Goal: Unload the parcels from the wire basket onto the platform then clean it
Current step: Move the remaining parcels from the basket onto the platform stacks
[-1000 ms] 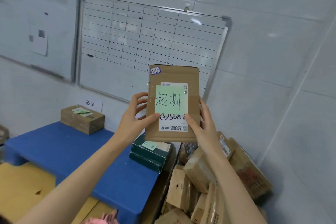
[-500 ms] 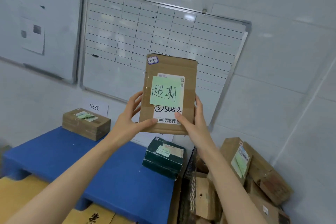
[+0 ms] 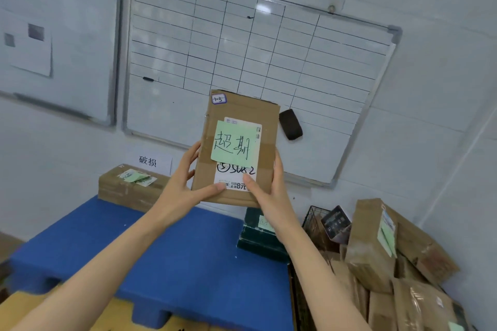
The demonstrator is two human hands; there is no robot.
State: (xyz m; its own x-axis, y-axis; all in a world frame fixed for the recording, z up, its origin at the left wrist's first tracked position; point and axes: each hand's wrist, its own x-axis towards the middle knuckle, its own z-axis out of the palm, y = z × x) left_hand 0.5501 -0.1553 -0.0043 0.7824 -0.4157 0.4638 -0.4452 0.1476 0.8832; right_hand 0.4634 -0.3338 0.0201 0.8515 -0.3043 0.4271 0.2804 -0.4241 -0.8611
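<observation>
Walls: white tile; gridded whiteboard (image 3: 258, 62) straight ahead, black eraser (image 3: 290, 124) stuck near its lower right; second whiteboard (image 3: 67, 35) to the left, paper sheet on it.
Sign: paper sign (image 3: 149, 162) under the gridded board, printed 破损.
Surface: blue platform (image 3: 201, 250), low, against the wall; brown carton (image 3: 126, 191) at its back left, below the sign; dark green box (image 3: 255, 242) at its right edge.
Basket: wire basket (image 3: 313, 216) just right of the platform; heaped with brown parcels (image 3: 371, 247).
Task item: flat parcel (image 3: 239, 110), upright, raised before the gridded board, above the platform; green note (image 3: 234, 144), handwritten, on its label.
Hands: left hand (image 3: 183, 185) and right hand (image 3: 269, 191) gripping its lower sides, thumbs on the front face.
</observation>
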